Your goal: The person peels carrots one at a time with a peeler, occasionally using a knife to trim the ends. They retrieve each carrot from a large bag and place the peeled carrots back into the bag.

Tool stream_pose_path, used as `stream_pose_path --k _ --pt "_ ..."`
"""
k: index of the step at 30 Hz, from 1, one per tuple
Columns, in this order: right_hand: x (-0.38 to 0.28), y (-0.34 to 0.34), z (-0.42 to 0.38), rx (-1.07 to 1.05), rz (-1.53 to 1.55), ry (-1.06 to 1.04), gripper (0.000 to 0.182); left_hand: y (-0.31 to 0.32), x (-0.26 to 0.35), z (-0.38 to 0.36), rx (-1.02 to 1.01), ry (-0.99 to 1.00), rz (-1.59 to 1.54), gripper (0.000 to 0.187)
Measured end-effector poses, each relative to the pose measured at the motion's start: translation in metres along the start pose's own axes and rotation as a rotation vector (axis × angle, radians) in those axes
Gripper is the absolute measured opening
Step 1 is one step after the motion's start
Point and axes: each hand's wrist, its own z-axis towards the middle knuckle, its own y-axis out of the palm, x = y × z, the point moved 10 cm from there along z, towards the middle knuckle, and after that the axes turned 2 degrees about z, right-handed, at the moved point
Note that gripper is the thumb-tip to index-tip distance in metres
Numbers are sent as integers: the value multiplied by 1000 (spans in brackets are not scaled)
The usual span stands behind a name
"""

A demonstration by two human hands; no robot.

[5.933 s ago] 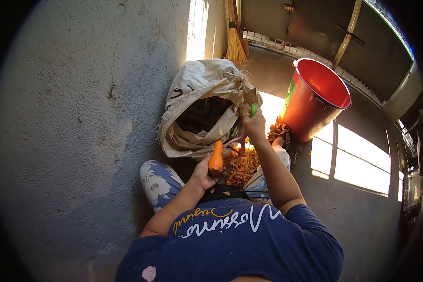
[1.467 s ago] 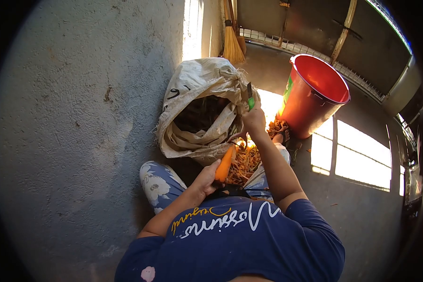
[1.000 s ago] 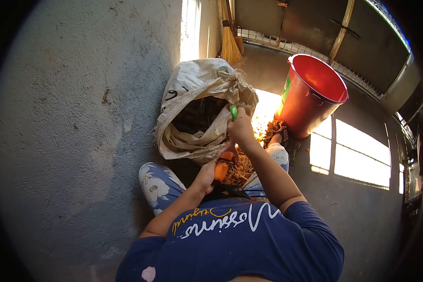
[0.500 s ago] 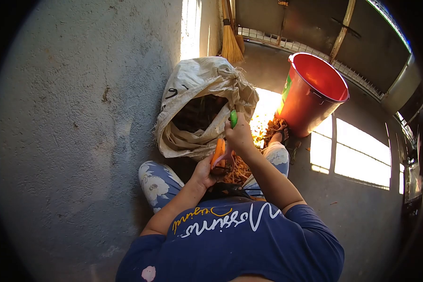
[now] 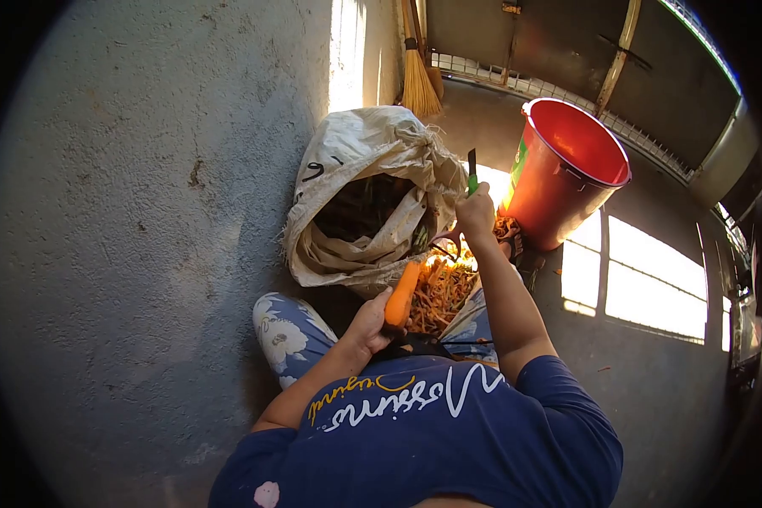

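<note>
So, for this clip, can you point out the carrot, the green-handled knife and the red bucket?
Carrot (image 5: 401, 295): head view, middle of its peeled orange side.
Green-handled knife (image 5: 472, 180): head view, the green handle just below the blade.
Red bucket (image 5: 557, 190): head view, its outer wall below the rim.

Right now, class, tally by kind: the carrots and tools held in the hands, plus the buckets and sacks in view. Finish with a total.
Held carrot: 1
Green-handled knife: 1
Pinkish peeler: 1
Red bucket: 1
Pale sack: 1
Total: 5
</note>
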Motion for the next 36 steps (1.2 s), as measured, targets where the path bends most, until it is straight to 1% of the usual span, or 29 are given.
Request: stream_pose_path --k 2,3,4,5,8,9,11,12,14,16,17,18,20,21,22,23,24,25,26,28,29,30,32,34,35,36 --pt "-9 1 -11 11 43 -32 24 -14 7 5 50 27 16 38" --pt "-18 11 -22 -62 147 -80 24 -13 6 7 48 24 14 38" --pt "-28 18 -38 -125 304 -75 24 -16 5 8 100 17 27 39" --pt "-49 13 -57 -170 215 -118 24 -19 5 9 152 9 42 39" --pt "-78 21 -96 -303 270 -215 25 -7 4 5 164 -15 19 39" --pt "-78 22 -95 -302 271 -213 25 -6 5 3 165 -16 21 39" --pt "-70 22 -85 -246 249 -183 25 5 3 -1 58 -39 -56 39" --pt "-63 27 -73 -247 247 -182 25 0 3 -2 58 -40 -58 39" --pt "-23 20 -32 -55 173 -72 26 4 -5 -5 -81 -127 -72 40" --pt "4 9 -9 30 86 -5 24 5 -6 -11 -62 -124 -55 39" --pt "14 8 -4 33 47 35 25 4 -5 -12 -43 -122 -38 37" --pt "10 8 -6 32 48 31 25 5 -5 -12 -44 -118 -39 37" --pt "0 12 -15 12 145 -44 26 -4 5 -9 47 -2 63 39" --pt "-12 12 -25 -80 187 -1 29 -3 3 -7 44 -4 64 39" --pt "-30 5 -37 -74 268 -74 26 -5 7 -5 69 54 143 38" --pt "-39 8 -43 -112 252 -101 26 -7 12 -5 94 110 222 37" --pt "-44 11 -48 -149 238 -126 26 -5 12 -7 94 106 225 37" --pt "-41 13 -46 -157 200 -123 35 1 13 -11 72 110 243 37" --pt "-36 15 -40 -157 200 -119 35 5 13 -14 49 115 257 37" --pt "-4 10 -15 -41 89 -21 30 1 12 -19 36 95 288 37" --pt "23 16 -1 -51 116 61 26 0 12 -20 21 83 320 37" --pt "30 13 1 -106 124 140 27 -2 12 -20 19 87 320 37" --pt "31 6 -2 -119 168 171 27 -10 12 -18 58 126 310 35" --pt "2 9 -18 -145 198 42 27 -13 12 -13 84 136 345 35" --pt "-14 15 -29 -208 279 -10 28 -15 12 -12 110 146 383 34" --pt "-30 17 -42 -229 202 -75 27 -11 9 -13 111 139 384 34"
